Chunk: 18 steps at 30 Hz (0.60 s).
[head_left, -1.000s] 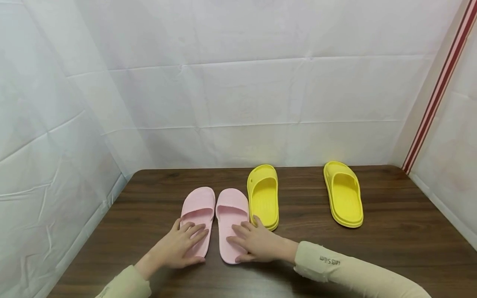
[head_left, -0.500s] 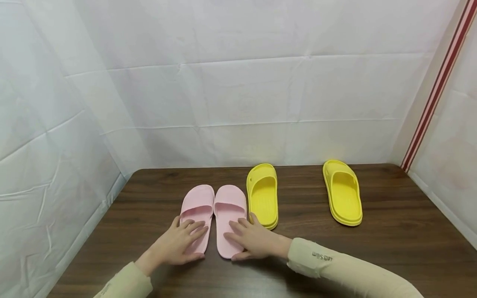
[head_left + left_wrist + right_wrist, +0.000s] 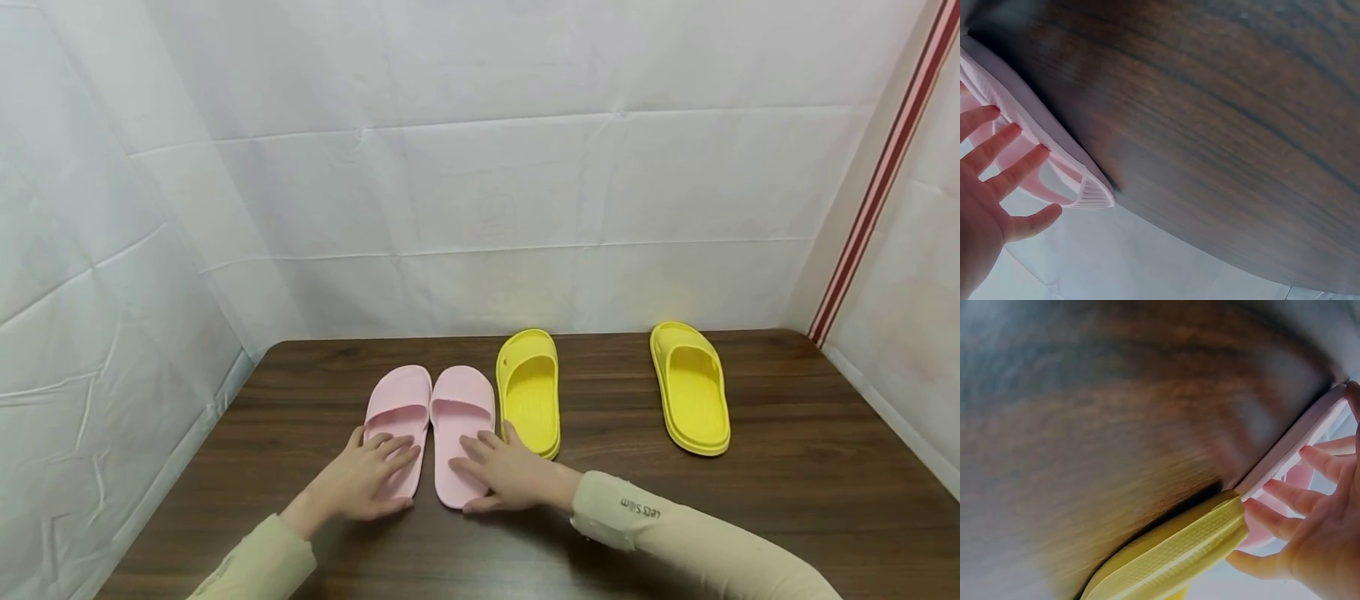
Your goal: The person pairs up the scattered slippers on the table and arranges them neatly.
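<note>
Two pink slide slippers lie side by side on the wooden table, toes pointing away: a left pink slipper (image 3: 401,390) and a right pink slipper (image 3: 462,386). My left hand (image 3: 357,480) rests on the left one's heel half, fingers spread; the left wrist view shows its fingertips (image 3: 1039,152) at the slipper's edge. Over the right one's heel half lies my right hand (image 3: 512,473), fingers spread and reaching in from the right. A yellow slipper (image 3: 533,400) lies close beside the right pink one, and my right index or thumb side partly covers its edge. The hands hide parts of both footbeds.
A second yellow slipper (image 3: 697,400) lies farther right, turned slightly, toe away. White sheeting (image 3: 480,200) hangs behind the table's far edge and at both sides. The dark wooden table (image 3: 607,392) has rounded far corners.
Both pink slippers have slid away toward the table's far edge and slightly left on the right one, with my hands moving along on them. The yellow slippers have stayed put.
</note>
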Motion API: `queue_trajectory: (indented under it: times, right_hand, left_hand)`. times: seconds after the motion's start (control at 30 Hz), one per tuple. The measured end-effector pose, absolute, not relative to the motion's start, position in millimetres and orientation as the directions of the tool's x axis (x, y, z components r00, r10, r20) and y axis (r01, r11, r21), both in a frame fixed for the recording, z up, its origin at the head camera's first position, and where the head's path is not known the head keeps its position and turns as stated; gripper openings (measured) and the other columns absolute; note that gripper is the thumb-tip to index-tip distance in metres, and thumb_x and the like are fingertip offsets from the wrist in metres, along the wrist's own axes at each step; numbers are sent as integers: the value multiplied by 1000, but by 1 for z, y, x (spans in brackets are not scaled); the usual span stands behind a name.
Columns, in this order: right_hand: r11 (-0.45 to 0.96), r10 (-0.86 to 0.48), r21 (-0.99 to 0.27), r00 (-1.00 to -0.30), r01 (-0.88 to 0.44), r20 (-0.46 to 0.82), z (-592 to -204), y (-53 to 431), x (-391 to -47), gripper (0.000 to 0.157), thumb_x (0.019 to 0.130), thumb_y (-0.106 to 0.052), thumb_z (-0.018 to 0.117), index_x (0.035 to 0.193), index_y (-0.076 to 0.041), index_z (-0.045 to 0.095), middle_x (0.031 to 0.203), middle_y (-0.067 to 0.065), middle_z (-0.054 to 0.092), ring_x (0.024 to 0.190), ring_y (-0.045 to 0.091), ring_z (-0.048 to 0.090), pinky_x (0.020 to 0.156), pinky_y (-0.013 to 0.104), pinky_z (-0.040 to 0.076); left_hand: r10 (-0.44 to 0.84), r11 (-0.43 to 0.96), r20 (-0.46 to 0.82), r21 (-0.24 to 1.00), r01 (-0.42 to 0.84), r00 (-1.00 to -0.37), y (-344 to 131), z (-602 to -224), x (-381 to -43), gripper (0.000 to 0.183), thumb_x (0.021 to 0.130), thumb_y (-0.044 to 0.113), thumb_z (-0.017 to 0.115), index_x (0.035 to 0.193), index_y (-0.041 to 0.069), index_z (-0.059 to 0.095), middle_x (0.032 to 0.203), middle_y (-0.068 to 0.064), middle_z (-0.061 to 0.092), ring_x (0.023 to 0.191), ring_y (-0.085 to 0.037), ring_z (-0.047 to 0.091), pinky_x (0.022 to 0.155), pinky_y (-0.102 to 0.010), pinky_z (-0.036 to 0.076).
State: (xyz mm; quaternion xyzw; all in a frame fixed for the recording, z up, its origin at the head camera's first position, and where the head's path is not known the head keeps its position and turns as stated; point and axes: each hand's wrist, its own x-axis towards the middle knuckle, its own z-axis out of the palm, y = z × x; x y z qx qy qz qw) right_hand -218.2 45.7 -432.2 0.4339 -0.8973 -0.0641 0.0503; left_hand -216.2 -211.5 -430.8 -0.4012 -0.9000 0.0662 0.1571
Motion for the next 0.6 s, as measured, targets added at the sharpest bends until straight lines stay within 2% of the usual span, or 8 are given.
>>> queue_trajectory:
  times: [0.33, 0.6]
  right_hand:
    - [621, -782, 105, -623, -777, 14, -435, 51, -225, 62, 83, -61, 42, 134, -27, 39, 141, 5, 37, 127, 28, 37, 100, 59, 25]
    - [603, -798, 56, -602, -796, 34, -430, 60, -223, 54, 87, -54, 42, 133, -26, 40, 143, 4, 35, 130, 28, 35, 99, 60, 25]
  left_hand:
    - [736, 677, 233, -236, 697, -636, -209, -431, -217, 62, 73, 53, 61, 119, 12, 57, 117, -6, 58, 105, -24, 53, 87, -57, 36]
    - [735, 678, 237, -255, 690, -635, -209, -429, -216, 62, 73, 54, 60, 118, 11, 58, 116, -6, 59, 104, -23, 53, 87, -55, 35]
